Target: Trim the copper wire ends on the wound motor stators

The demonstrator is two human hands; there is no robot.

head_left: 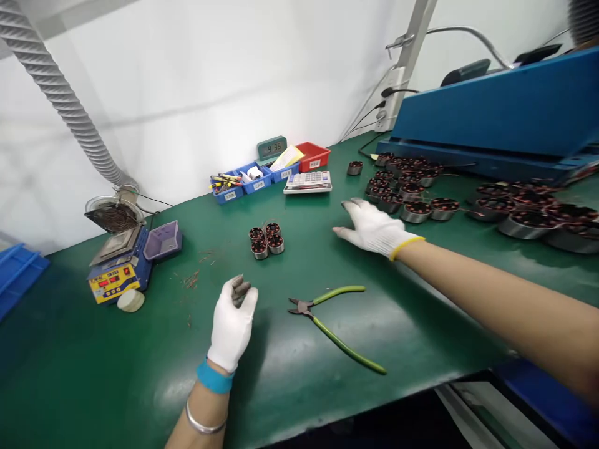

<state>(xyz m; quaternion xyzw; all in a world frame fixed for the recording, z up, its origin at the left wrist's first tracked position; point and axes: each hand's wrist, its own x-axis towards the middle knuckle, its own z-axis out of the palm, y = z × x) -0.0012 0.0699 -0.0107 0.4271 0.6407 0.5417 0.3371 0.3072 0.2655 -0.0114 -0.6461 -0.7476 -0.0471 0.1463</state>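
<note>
My left hand (234, 321), in a white glove with a blue cuff, is above the green table with its fingers loosely bent and apart. Nothing shows in it. My right hand (372, 227), gloved in white with a yellow hem, stretches to the right with thumb and fingers spread, holding nothing. Just beyond it lies a cluster of copper-wound motor stators (415, 211). A small block of several stators (259, 249) stands between and beyond my hands. Green-handled cutting pliers (304, 307) lie with handles spread, right of my left hand.
At left stand a blue-and-yellow soldering pot (112, 284), a purple tray (163, 242) and a round white pad (130, 300); wire scraps (191, 280) lie nearby. At the back are a calculator (307, 182), blue bins (253, 181) and a red bin (312, 156). More stators (528, 215) sit far right.
</note>
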